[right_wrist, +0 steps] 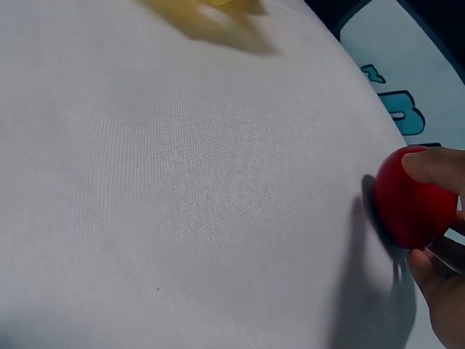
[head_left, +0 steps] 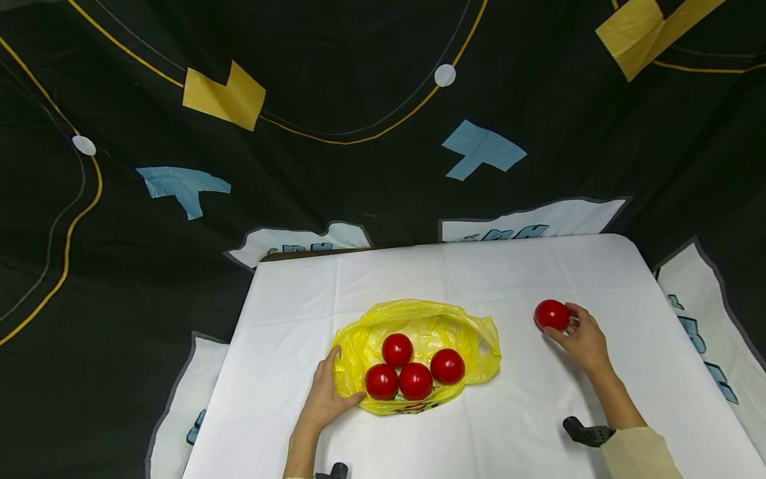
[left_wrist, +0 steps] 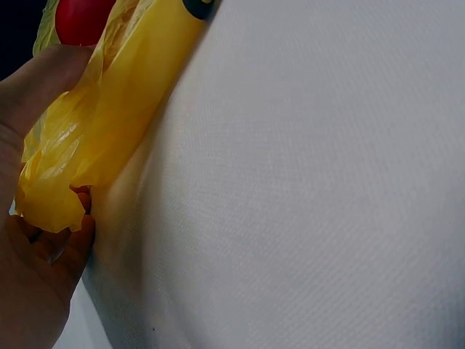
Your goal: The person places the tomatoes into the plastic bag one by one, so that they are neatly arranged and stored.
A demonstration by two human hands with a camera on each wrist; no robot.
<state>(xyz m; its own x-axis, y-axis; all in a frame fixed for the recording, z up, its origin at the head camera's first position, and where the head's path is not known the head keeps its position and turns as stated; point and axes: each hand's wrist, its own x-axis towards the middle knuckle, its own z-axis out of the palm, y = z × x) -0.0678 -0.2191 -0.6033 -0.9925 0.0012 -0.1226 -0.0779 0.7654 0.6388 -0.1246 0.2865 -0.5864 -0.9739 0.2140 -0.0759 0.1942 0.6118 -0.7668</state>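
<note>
A yellow plastic bag [head_left: 479, 326] lies spread with its mouth open on the white table, several shiny red balls [head_left: 397, 350] grouped in it. At the bag's left side, my left hand [head_left: 329, 389] grips the edge, thumb toward the front and fingers farther back. The left wrist view shows crumpled yellow plastic [left_wrist: 109, 138] between that thumb and the fingers. To the right of the bag, my right hand [head_left: 583, 338] holds another red ball [head_left: 551, 315] between thumb and fingers. In the right wrist view this ball [right_wrist: 410, 200] is close over the cloth, its shadow beside it.
White cloth covers the table [head_left: 395, 273], whose far edge runs along a black curtain [head_left: 347, 193] with yellow, blue and white cut-outs. Black wrist-worn devices show near the right forearm [head_left: 586, 432] and left forearm.
</note>
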